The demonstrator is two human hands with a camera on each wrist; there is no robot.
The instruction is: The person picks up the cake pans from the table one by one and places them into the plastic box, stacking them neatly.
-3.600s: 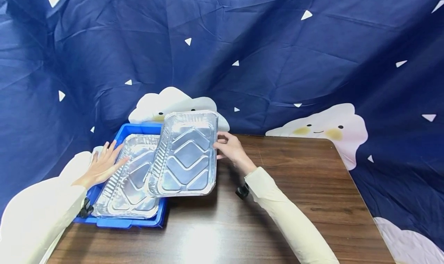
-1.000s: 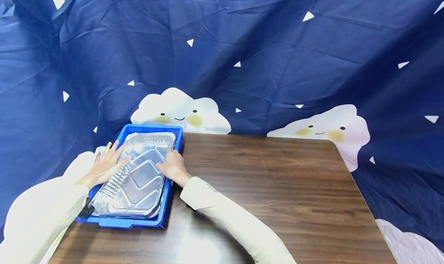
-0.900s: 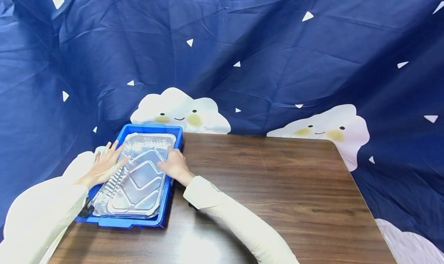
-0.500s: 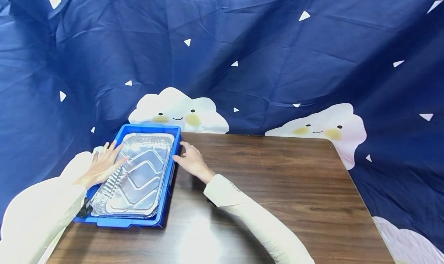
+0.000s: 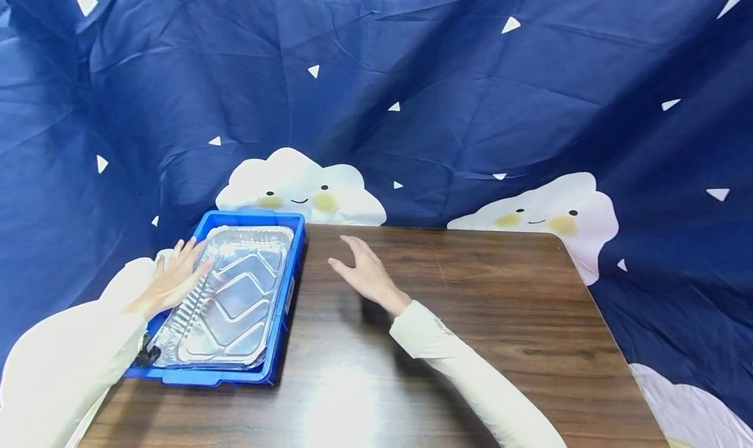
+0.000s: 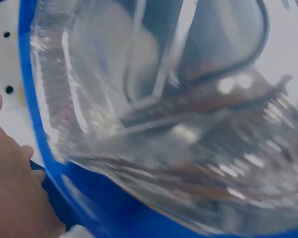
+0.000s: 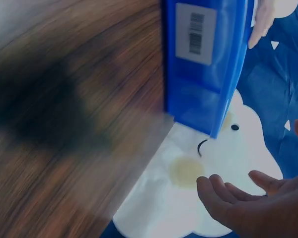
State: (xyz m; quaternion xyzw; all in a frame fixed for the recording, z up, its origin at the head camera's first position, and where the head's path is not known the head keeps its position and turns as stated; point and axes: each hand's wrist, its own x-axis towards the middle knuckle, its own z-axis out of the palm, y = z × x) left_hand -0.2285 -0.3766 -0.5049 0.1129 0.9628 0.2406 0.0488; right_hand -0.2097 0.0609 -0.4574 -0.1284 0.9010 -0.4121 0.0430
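A shallow blue plastic bin (image 5: 193,377) stands at the left of the table. Inside lies a silver foil tray (image 5: 241,297) with ridged sides and diamond grooves in its base; tray edges show beneath it in the left wrist view. My left hand (image 5: 167,284), fingers spread, is over the bin's left side by the tray; whether it touches either I cannot tell. Right of the bin, my right hand (image 5: 370,276) hovers above the table with fingers apart and nothing in it. In the right wrist view that right hand (image 7: 253,206) is relaxed, apart from the bin (image 7: 198,99).
The brown wooden table (image 5: 470,324) extends to the right of the bin. Behind it hangs a dark blue cloth (image 5: 459,75) with white triangles and smiling clouds. A barcode label (image 7: 194,33) is stuck on the bin's right side.
My right hand brought a foil tray from the right into the bin, laid it over the one there, let go and drew back to the right. The left hand has stayed nearly still.
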